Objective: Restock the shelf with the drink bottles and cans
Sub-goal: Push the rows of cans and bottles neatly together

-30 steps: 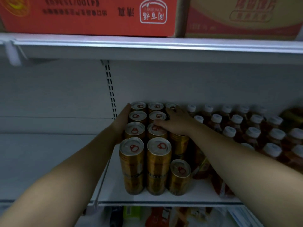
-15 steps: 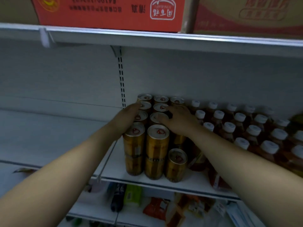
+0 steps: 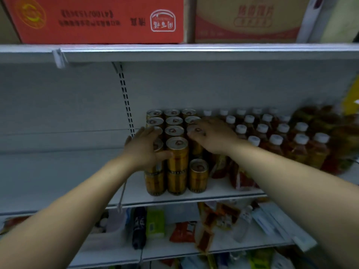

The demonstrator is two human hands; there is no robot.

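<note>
- Overhead: a red carton (image 3: 101,20) and a tan carton (image 3: 248,20) sit side by side on the upper shelf (image 3: 194,53), print upside down.
- Right of the cans: bottles (image 3: 279,144) of amber drink with white caps, packed in rows close against the can block. The right forearm crosses over the front ones.
- Below: lower shelf (image 3: 252,247) strewn with mixed packets, among them a green packet (image 3: 155,224); detail too blurred to read.
- A slotted upright (image 3: 126,101) runs down the back panel just left of the cans.
- Room: the shelf (image 3: 58,171) is bare from the cans leftward to the frame edge. A narrow strip of board lies between the cans and the front lip. Wide gap between lids and upper shelf.
- Cans (image 3: 175,152): gold bodies, silver lids with a red pull tab, upright, three columns across, stacked two high, at the left end of the stocked stretch. At the front of the right column stands a single can (image 3: 198,175), one tier only.
- Left grip (image 3: 143,150): bare hand wrapped round the front left can (image 3: 158,145) of the upper tier, thumb across the front touching the middle column.
- Right grip (image 3: 211,136): bare hand, palm down, fingers straight and spread on the right column's lids; holds nothing.
</note>
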